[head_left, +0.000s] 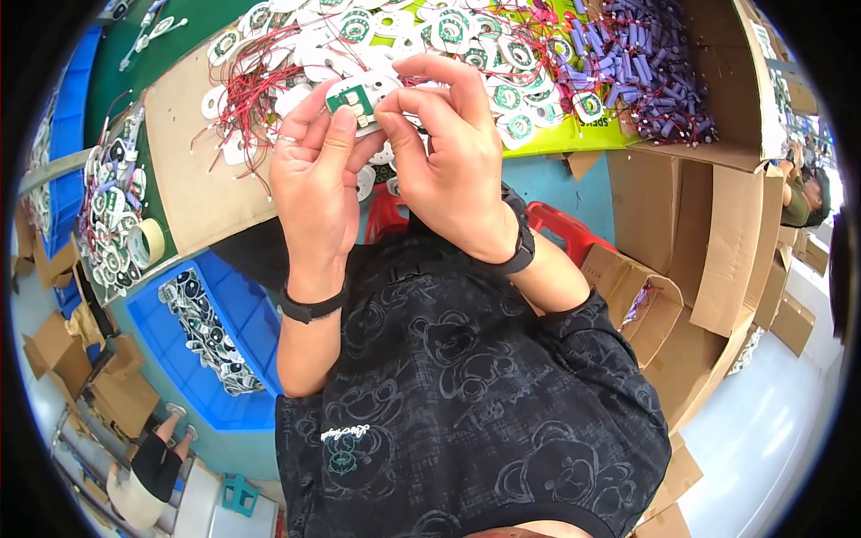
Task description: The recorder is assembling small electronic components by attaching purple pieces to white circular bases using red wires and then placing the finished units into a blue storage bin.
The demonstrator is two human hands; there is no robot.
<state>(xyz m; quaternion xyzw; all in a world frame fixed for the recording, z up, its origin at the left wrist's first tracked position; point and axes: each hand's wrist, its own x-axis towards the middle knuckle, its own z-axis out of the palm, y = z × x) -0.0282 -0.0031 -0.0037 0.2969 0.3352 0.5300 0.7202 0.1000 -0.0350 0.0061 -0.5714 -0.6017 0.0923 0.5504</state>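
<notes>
Over the near edge of the bench, both of my hands hold up a white plastic housing with a small green circuit board [348,100]. My left hand [314,188] has its thumb on the face of the board and its fingers behind. At the housing's right edge, the thumb and forefinger of my right hand [457,166] are pinched together; anything small between them is hidden. Just beyond lies a heap of similar white round parts [448,31], many with green ring-shaped boards. Thin red wires [251,90] tangle at the heap's left.
A cardboard box [731,81] at the right holds many purple cylinders with wires [641,67]. Blue bins [233,296] with more parts stand at the lower left, near a tape roll [148,244]. Red stools [565,224] sit under the bench. Other people are farther off.
</notes>
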